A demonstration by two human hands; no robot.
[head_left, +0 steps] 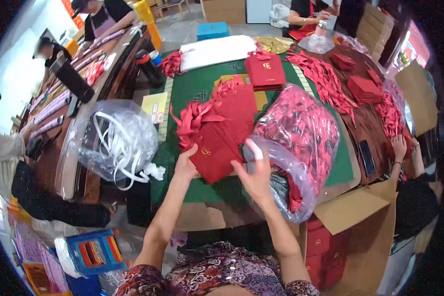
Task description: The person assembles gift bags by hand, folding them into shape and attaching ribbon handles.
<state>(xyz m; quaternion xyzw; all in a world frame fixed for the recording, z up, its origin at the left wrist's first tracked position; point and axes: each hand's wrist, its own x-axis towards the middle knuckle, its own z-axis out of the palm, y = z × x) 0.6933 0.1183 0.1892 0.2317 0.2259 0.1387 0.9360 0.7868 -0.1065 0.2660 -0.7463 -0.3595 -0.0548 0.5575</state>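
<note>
A stack of red bags [213, 152] with gold lettering and red ribbons lies tilted over the green mat [182, 81]. My left hand [186, 163] grips the stack's left edge, its thumb on top. At the stack's right side, my right hand [254, 172] has its thumb and fingers spread, with a white wrap on one finger. Just beyond that hand sits a clear plastic bag full of red ribbons [301, 128]. More red bags [265, 70] are piled at the back of the mat.
A plastic bag of white cords [118, 143] lies left. An open cardboard box [352, 209] holds red bags at lower right. A phone [366, 157], red ribbons [325, 81] and a black bottle [149, 68] lie or stand around. Several people work at the tables.
</note>
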